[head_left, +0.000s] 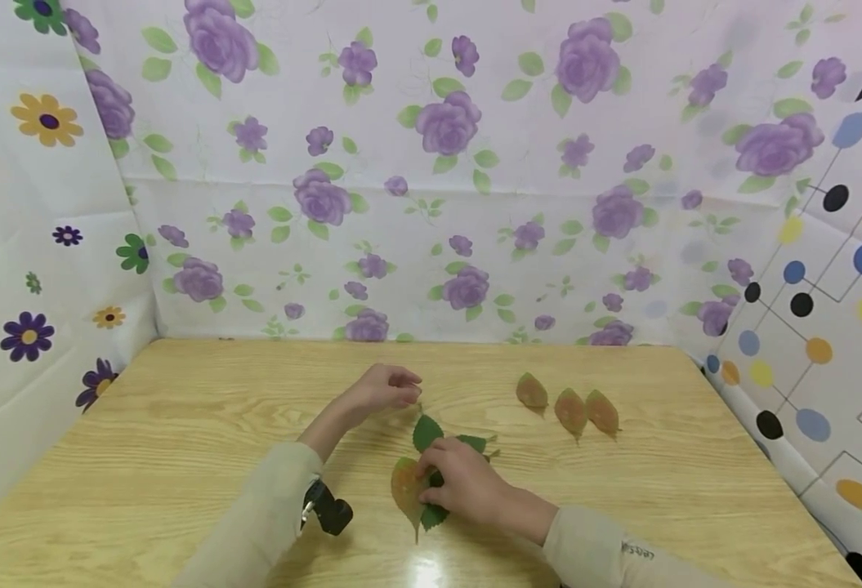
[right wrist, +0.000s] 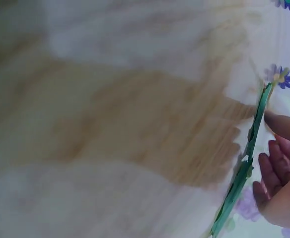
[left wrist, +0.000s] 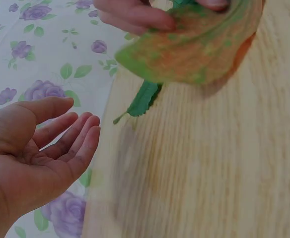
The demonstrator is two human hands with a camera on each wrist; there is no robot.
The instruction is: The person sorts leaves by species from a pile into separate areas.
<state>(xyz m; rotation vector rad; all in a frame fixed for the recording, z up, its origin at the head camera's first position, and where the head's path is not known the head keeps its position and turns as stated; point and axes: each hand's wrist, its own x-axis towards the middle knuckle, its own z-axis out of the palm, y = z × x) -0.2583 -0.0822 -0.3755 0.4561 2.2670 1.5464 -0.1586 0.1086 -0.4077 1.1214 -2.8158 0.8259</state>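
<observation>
My right hand (head_left: 467, 482) pinches a small bunch of leaves above the table. In it are a broad orange-and-green leaf (head_left: 405, 488) at the left and several dark green leaves (head_left: 427, 432) with toothed edges. The fingers hide part of the bunch, so I cannot tell how each leaf is gripped. From the left wrist, the mottled leaf (left wrist: 194, 49) shows large, with a green leaf (left wrist: 144, 98) below it. The right wrist view has a green leaf (right wrist: 245, 168) edge-on beside the thumb. My left hand (head_left: 388, 387) hovers behind the bunch, fingers loosely bent, holding nothing.
Three more reddish-green leaves (head_left: 570, 412) lie apart on the wood-grain table (head_left: 180, 425), toward the back right. A flower-print sheet (head_left: 401, 163) hangs behind the table, with patterned sheets at both sides. A black device (head_left: 328, 508) is strapped at the left wrist.
</observation>
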